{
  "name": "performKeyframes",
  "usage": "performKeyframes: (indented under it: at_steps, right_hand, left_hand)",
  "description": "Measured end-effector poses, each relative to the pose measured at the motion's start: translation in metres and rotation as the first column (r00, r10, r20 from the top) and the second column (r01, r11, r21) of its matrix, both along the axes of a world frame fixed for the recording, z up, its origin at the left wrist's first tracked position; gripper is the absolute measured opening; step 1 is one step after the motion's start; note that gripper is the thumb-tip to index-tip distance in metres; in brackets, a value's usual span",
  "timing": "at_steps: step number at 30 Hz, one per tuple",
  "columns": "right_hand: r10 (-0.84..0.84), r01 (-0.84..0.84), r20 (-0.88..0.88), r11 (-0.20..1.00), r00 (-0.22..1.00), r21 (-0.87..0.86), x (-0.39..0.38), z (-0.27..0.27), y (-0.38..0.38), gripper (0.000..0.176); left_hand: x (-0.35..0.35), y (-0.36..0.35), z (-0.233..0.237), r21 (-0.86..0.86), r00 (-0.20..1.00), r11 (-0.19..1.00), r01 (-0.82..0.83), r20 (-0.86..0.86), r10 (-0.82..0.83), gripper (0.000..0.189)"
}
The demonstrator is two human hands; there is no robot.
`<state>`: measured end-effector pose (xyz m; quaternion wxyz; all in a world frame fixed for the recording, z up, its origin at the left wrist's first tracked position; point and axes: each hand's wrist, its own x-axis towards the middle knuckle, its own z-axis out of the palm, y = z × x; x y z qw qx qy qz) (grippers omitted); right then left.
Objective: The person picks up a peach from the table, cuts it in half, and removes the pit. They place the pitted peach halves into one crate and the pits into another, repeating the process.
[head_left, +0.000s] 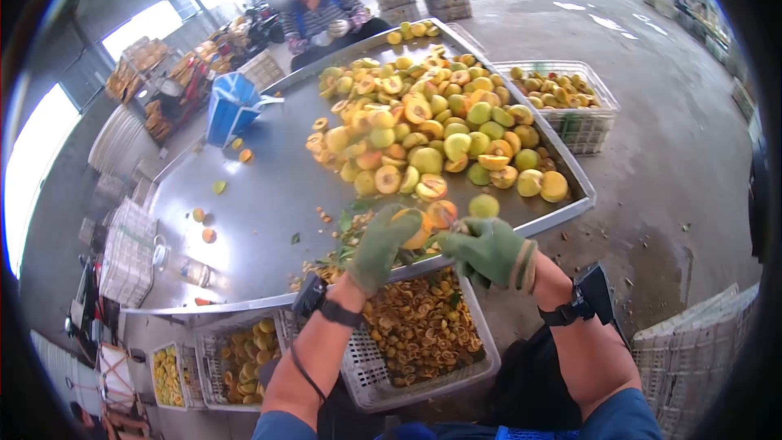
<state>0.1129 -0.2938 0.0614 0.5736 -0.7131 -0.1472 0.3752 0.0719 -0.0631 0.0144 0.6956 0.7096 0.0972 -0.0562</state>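
Observation:
My left hand (383, 248), in a green glove, is closed around a cut yellow-orange peach (417, 231) above the table's near edge. Close beside it is my right hand (487, 248), also green-gloved, with its fingers curled together. A small dark thing shows at its fingertips, too small to name. Just beyond the hands lie another orange peach piece (442, 213) and a whole green-yellow peach (484, 206). The big heap of whole and halved peaches (432, 126) covers the far right of the metal table (261, 220). Below my hands, a white crate (489, 363) holds peach pits and scraps.
Leaves and pits (350, 232) lie along the near edge. At left on the table are a blue container (232, 106) and a clear jar (195, 271). Peach-filled crates stand at right (582, 126) and lower left (212, 371). Another person (326, 16) sits across the table.

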Motion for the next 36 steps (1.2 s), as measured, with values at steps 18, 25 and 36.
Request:
performKeyframes:
  at_steps: [18, 25, 36]
  right_hand:
    - [0.207, -0.192, 0.529, 0.978, 0.823, -0.082, -0.043, -0.056, 0.119, 0.031]
    - [0.322, -0.23, 0.533, 0.945, 0.782, -0.232, -0.05, -0.048, 0.131, 0.04]
    - [0.342, -0.357, 0.458, 0.932, 0.821, -0.057, -0.058, -0.082, 0.139, 0.031]
  left_hand:
    - [-0.093, 0.059, -0.01, -0.414, 0.954, 0.9, -0.135, 0.192, 0.232, 0.052]
    - [-0.096, 0.073, -0.025, -0.396, 0.957, 0.91, -0.123, 0.194, 0.214, 0.05]
    - [-0.099, 0.055, -0.026, 0.051, 0.884, 0.953, -0.298, 0.392, 0.255, 0.033]
